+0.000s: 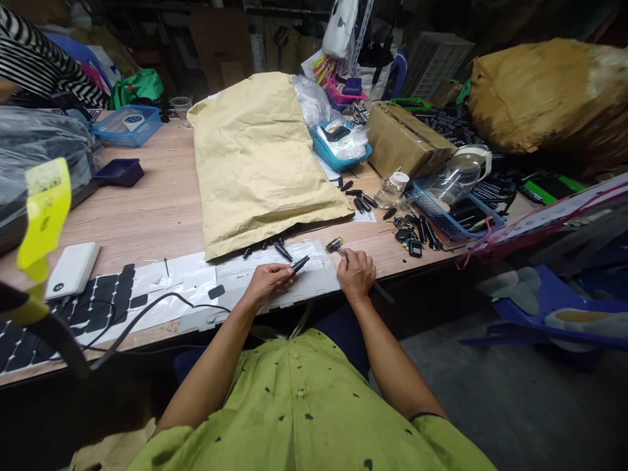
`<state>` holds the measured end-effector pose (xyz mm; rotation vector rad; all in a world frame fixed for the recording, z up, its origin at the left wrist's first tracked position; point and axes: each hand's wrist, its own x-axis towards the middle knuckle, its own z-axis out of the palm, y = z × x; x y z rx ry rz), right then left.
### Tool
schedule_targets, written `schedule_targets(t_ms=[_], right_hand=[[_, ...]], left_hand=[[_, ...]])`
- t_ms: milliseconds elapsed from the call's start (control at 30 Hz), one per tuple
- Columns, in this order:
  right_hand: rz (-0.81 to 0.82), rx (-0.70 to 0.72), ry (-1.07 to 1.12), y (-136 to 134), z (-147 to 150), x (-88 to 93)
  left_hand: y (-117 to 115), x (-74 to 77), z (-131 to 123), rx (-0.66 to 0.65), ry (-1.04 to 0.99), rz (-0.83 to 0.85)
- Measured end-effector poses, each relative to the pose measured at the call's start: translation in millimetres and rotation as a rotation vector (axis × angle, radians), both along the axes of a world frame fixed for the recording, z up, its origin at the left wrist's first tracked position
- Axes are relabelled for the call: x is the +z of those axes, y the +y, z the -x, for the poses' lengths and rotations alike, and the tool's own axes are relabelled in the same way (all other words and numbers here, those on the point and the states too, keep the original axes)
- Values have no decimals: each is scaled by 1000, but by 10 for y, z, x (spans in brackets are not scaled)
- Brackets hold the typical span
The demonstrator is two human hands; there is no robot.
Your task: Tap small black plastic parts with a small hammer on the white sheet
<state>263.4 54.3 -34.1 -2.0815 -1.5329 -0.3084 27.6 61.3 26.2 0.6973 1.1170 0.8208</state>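
Note:
My left hand (269,282) pinches a slim black tube-shaped piece (300,263) above a white board (318,275) at the table's front edge. To its right, my right hand (356,275) is wrapped round the handle of a small hammer (336,245), its head raised over the board. One end of the hammer head looks yellowish. Just beyond the left hand lies another black tube piece (282,251), with several smaller black pieces along the lower edge of a large tan paper sack (265,163).
A white power bank (73,269) and a black cable (161,297) lie on the left. Keys (405,232), a glass jar (391,190) and a blue basket (458,212) stand on the right. A cardboard box (407,137) is behind them. A yellow tag (45,209) hangs close by at left.

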Motion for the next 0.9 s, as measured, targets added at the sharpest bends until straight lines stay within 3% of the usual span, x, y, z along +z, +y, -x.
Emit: schedule_targets(t_ms=[267, 600, 767, 900], right_hand=[[9, 13, 15, -10, 6, 17], [39, 45, 121, -6, -26, 88], [-25, 220, 276, -141, 25, 198], [-78, 436, 403, -343, 248, 302]], left_hand=[[121, -2, 79, -90, 216, -125], [130, -164, 145, -215, 655, -510], [144, -230, 162, -292, 777, -701], [143, -249, 133, -315, 803, -736]])
